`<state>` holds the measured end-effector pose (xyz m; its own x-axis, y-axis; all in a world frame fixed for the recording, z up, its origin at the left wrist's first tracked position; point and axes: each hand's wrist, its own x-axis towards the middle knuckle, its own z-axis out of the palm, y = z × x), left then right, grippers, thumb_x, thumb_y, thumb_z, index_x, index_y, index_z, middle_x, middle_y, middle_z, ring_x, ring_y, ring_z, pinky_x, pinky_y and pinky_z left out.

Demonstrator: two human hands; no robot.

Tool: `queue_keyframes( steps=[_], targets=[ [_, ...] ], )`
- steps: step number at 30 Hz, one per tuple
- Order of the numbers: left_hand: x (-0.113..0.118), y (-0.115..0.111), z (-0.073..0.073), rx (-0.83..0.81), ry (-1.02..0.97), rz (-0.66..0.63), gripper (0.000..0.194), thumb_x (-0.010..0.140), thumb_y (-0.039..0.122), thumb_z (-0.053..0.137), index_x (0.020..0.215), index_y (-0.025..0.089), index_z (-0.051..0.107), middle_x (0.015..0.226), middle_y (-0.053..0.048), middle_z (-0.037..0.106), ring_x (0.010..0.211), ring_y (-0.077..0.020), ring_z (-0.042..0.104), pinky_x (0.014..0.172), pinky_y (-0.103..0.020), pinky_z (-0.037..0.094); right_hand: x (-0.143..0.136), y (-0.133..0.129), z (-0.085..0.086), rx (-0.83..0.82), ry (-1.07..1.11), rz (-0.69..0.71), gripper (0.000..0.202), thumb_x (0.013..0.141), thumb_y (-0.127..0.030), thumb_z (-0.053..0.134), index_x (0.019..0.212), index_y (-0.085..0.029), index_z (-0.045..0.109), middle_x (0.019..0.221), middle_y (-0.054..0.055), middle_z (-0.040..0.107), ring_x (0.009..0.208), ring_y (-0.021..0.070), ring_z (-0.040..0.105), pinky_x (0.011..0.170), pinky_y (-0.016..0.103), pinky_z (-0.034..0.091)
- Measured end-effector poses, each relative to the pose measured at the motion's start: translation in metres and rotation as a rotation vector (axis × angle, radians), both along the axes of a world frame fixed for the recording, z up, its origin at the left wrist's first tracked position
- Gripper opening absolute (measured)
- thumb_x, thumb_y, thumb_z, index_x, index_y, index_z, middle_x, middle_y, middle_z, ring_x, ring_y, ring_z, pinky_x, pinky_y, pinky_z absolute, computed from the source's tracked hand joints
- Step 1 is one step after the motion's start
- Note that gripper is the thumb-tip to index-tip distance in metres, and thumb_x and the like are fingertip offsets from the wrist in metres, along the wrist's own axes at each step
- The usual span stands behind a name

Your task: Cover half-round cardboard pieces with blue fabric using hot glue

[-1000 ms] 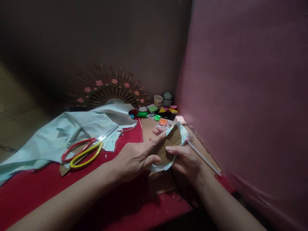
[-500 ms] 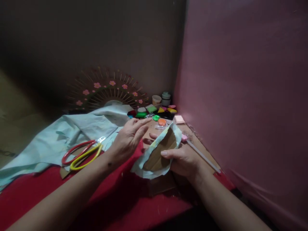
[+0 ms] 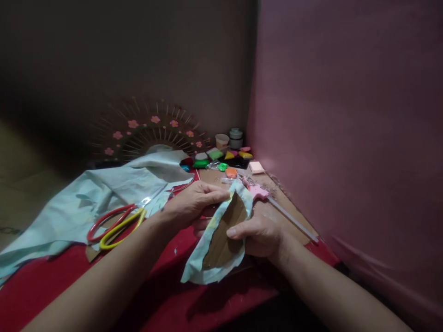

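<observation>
A leaf-shaped piece of brown cardboard (image 3: 224, 235) lies against pale blue-green fabric (image 3: 194, 272) that stands out as a border around it. My right hand (image 3: 261, 233) holds this piece from the right, its thumb on the cardboard and the other fingers hidden behind. At the upper left edge, my left hand (image 3: 190, 205) pinches the fabric border between thumb and fingers; some of its fingers pass behind the piece. Just beyond my right hand lies a pink glue gun (image 3: 258, 192) with a long translucent glue stick (image 3: 294, 221) out of its back.
Scissors (image 3: 116, 226) with one red and one yellow handle rest at left by a large crumpled fabric sheet (image 3: 76, 203). Several coloured packets (image 3: 200, 163), a cup (image 3: 222, 140) and a jar (image 3: 236, 138) stand behind. A flower-trimmed fan shape (image 3: 145, 131) leans on the wall. Red cloth (image 3: 166, 295) covers the table.
My left hand has come down from beside the piece and closed on its fabric edge. The piece has moved slightly down and left in my right hand, uncovering more of the glue gun.
</observation>
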<state>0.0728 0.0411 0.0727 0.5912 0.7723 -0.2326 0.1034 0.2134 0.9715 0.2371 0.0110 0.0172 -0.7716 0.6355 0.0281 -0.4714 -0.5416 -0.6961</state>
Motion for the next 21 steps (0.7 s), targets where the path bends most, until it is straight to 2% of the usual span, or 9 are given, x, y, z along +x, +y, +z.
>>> queue_keyframes(
  steps=[5, 10, 12, 15, 18, 19, 21],
  targets=[
    [0.004, -0.006, 0.005, 0.294, 0.262, 0.065, 0.03, 0.088, 0.039, 0.05, 0.068, 0.018, 0.056, 0.044, 0.007, 0.04, 0.031, -0.0059, 0.032, 0.031, -0.017, 0.023, 0.0, 0.002, -0.005, -0.027, -0.013, -0.03, 0.035, 0.061, -0.009, 0.068, 0.096, -0.01, 0.066, 0.091, 0.011, 0.074, 0.096, 0.0249, 0.069, 0.091, 0.041, 0.051],
    [0.007, -0.005, -0.01, 0.854, 0.522, 0.145, 0.031, 0.09, 0.033, 0.044, 0.064, 0.018, 0.053, 0.054, 0.005, 0.043, 0.05, -0.009, 0.041, 0.049, -0.02, 0.031, -0.001, 0.004, -0.008, -0.036, -0.031, -0.062, 0.036, 0.06, -0.007, 0.067, 0.096, -0.01, 0.066, 0.087, 0.01, 0.074, 0.093, 0.0249, 0.069, 0.091, 0.042, 0.051],
    [0.006, -0.005, -0.015, 0.954, 0.618, 0.163, 0.031, 0.091, 0.034, 0.042, 0.068, 0.018, 0.056, 0.058, 0.003, 0.046, 0.055, -0.0113, 0.044, 0.055, -0.023, 0.032, -0.001, 0.005, -0.009, -0.039, -0.032, -0.075, 0.035, 0.061, -0.007, 0.067, 0.095, -0.01, 0.066, 0.087, 0.009, 0.074, 0.093, 0.025, 0.069, 0.093, 0.044, 0.05],
    [0.003, -0.006, -0.015, 0.858, 0.636, 0.118, 0.029, 0.092, 0.038, 0.04, 0.085, 0.018, 0.061, 0.07, 0.0, 0.057, 0.065, -0.0155, 0.053, 0.062, -0.025, 0.037, -0.001, 0.006, -0.009, -0.053, -0.033, -0.092, 0.034, 0.06, -0.005, 0.066, 0.093, -0.011, 0.066, 0.086, 0.008, 0.074, 0.093, 0.0245, 0.069, 0.095, 0.044, 0.048],
    [-0.002, -0.008, -0.007, 0.638, 0.431, 0.012, 0.039, 0.094, 0.047, 0.036, 0.11, 0.02, 0.061, 0.096, -0.005, 0.065, 0.085, -0.0193, 0.06, 0.068, -0.024, 0.044, -0.001, 0.005, -0.007, -0.066, -0.034, -0.082, 0.031, 0.059, -0.005, 0.066, 0.09, -0.011, 0.066, 0.085, 0.008, 0.074, 0.094, 0.0242, 0.069, 0.097, 0.044, 0.047],
    [-0.003, -0.008, -0.004, 0.56, 0.364, 0.008, 0.042, 0.094, 0.05, 0.036, 0.114, 0.021, 0.06, 0.1, -0.005, 0.065, 0.087, -0.0192, 0.06, 0.066, -0.023, 0.045, -0.001, 0.005, -0.006, -0.066, -0.032, -0.077, 0.03, 0.06, -0.005, 0.066, 0.089, -0.011, 0.066, 0.086, 0.008, 0.074, 0.094, 0.0243, 0.069, 0.097, 0.044, 0.047],
    [-0.003, -0.008, -0.001, 0.404, 0.272, 0.063, 0.046, 0.092, 0.055, 0.038, 0.113, 0.021, 0.061, 0.092, -0.004, 0.065, 0.074, -0.0158, 0.06, 0.054, -0.02, 0.043, -0.001, 0.004, -0.004, -0.063, -0.027, -0.072, 0.031, 0.059, -0.005, 0.067, 0.089, -0.012, 0.066, 0.087, 0.008, 0.074, 0.095, 0.0247, 0.069, 0.095, 0.045, 0.048]
  ],
)
